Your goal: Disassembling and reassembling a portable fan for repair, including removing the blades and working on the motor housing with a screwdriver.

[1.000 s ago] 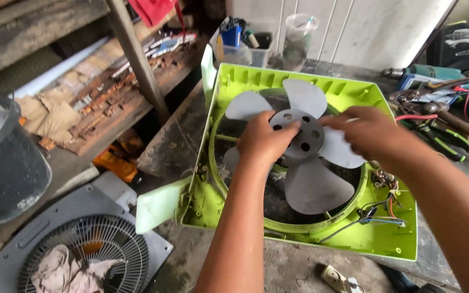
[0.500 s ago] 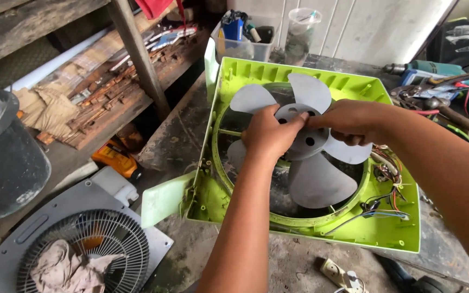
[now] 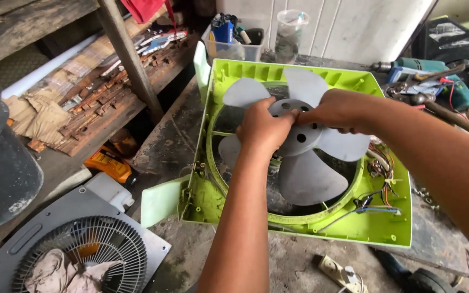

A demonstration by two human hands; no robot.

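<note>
From the head view, both hands meet at the hub (image 3: 299, 127) of a grey fan blade (image 3: 299, 141) that sits in the round opening of a lime-green housing (image 3: 354, 228). The left hand (image 3: 264, 127) comes up from below, fingers curled over the hub's near-left edge and closed on it. The right hand (image 3: 335, 111) reaches in from the right, its fingertips pinched at the top of the hub, just touching the left hand's; what it grips beyond the hub rim is hidden under the fingers, so I cannot tell whether it holds a nut or cap. The blade lies flat, its axle pointing straight up toward the camera, with vanes spread all round; the largest vane (image 3: 310, 176) points toward the viewer, clear of both hands. Both hands are equally on the hub, the left from the near side and the right from the far right. Loose coloured wires (image 3: 384, 165) lie in the housing's right corner, just beside the blade tip. The housing rests on a worn, stained bench (image 3: 169, 141). A drill (image 3: 424, 68) and tools lie at the far right, a clear tub (image 3: 234, 43) of bits at the back. On the floor at the left lie a grey grille (image 3: 82, 255) with a rag (image 3: 66, 271) on it and a dark bucket (image 3: 1, 168).
</note>
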